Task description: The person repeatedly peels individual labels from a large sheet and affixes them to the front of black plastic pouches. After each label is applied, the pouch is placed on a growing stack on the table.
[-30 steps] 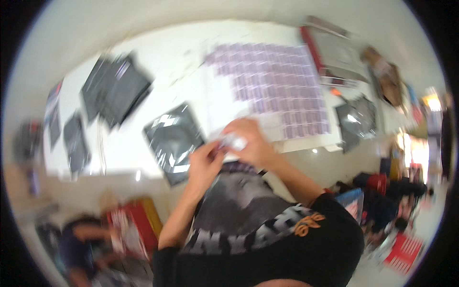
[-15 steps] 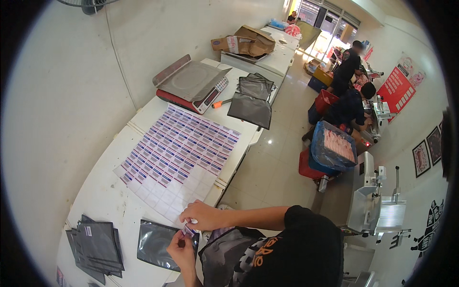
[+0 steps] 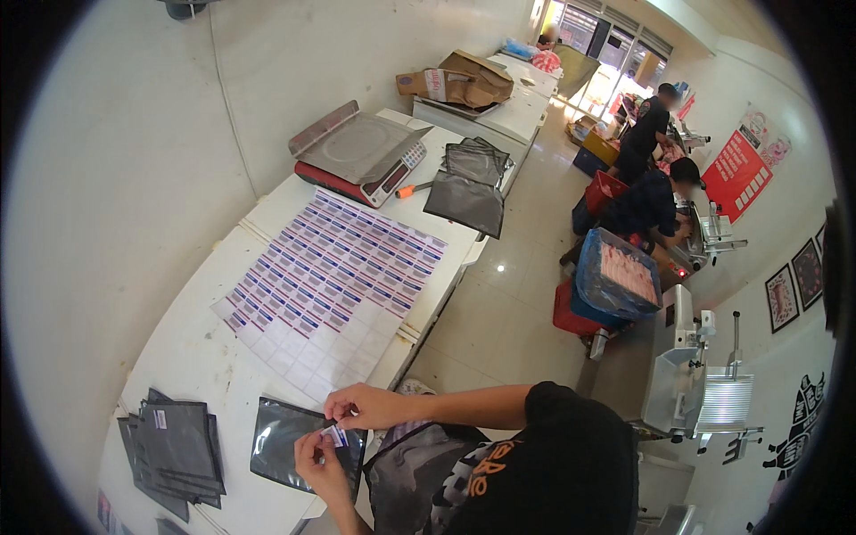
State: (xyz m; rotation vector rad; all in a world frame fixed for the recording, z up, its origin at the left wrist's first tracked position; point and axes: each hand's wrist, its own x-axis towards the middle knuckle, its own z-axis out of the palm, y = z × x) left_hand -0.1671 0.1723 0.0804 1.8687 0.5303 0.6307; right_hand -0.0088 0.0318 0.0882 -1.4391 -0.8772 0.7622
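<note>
Your left hand (image 3: 319, 461) is gripping a small printed label (image 3: 338, 435) between thumb and fingertip, apparently by its edge so that most of its face is staying uncovered. Your right hand (image 3: 358, 407) is bending its fingers in at the label's far side; whether they are pinching its edge or only hovering beside it, you cannot tell here. Below your fingers a glossy dark bag (image 3: 278, 448) is lying flat on the white worktop (image 3: 192, 357), probably so its upper face is staying smooth and within reach. Just beyond your right fingertips the label sheet (image 3: 343, 276) is lying spread, its blank-looking part facing you, perhaps for a short reach. Left of your fingers a stack of dark bags (image 3: 178, 450) is resting, its top one bearing a label, seemingly set aside to leave your hands room.
</note>
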